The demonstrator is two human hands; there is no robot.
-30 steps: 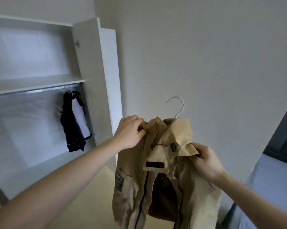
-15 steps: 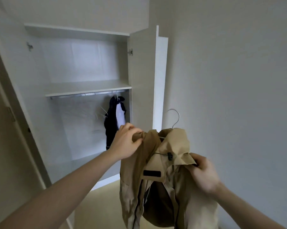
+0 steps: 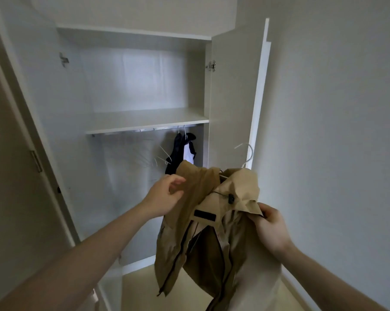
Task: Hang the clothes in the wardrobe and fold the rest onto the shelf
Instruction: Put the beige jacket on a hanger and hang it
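I hold a tan zip jacket point(image 3: 203, 232) on a white hanger point(image 3: 249, 153) in front of the open wardrobe point(image 3: 131, 81). My right hand point(image 3: 271, 230) grips the jacket's right collar and shoulder. At the jacket's left shoulder, my left hand point(image 3: 164, 195) has loosely curled fingers with a gap between thumb and index, and no fabric is clearly pinched. The hanger's hook sticks up above the collar, below the level of the rail point(image 3: 144, 129). The shelf point(image 3: 144, 121) above the rail is bare.
A dark and white garment point(image 3: 182, 153) hangs at the rail's right end, with empty wire hangers point(image 3: 160, 157) beside it. The wardrobe's right door point(image 3: 232, 108) stands open behind the jacket, and the left door point(image 3: 16, 164) is at my left. A plain wall fills the right side.
My view has swung left and closer to the wardrobe. The jacket has risen slightly toward the opening. My left hand's pinch on the left shoulder has loosened.
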